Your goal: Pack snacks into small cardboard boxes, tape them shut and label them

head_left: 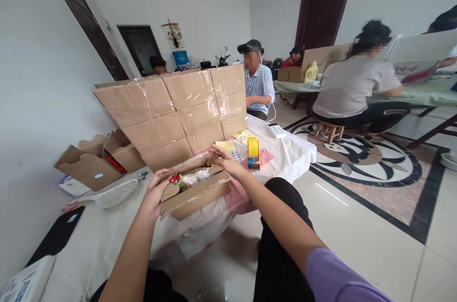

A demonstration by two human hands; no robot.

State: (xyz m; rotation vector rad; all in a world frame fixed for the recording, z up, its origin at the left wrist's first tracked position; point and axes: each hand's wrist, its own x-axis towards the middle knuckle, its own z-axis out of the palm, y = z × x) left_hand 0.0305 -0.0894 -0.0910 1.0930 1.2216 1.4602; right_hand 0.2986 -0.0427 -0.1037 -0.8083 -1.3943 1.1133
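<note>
A small open cardboard box sits at the near edge of a white-covered table. Packets and coloured items show inside it. My left hand grips the box's left end, fingers curled over the flap. My right hand rests on the box's far right flap, fingers bent over its edge. A yellow tape dispenser stands just right of my right hand. Yellow paper slips lie behind the box.
A wall of stacked taped cartons rises behind the box. Open empty boxes and a white slotted scoop lie at left. A white device sits at the table's far corner. Several people sit at tables beyond.
</note>
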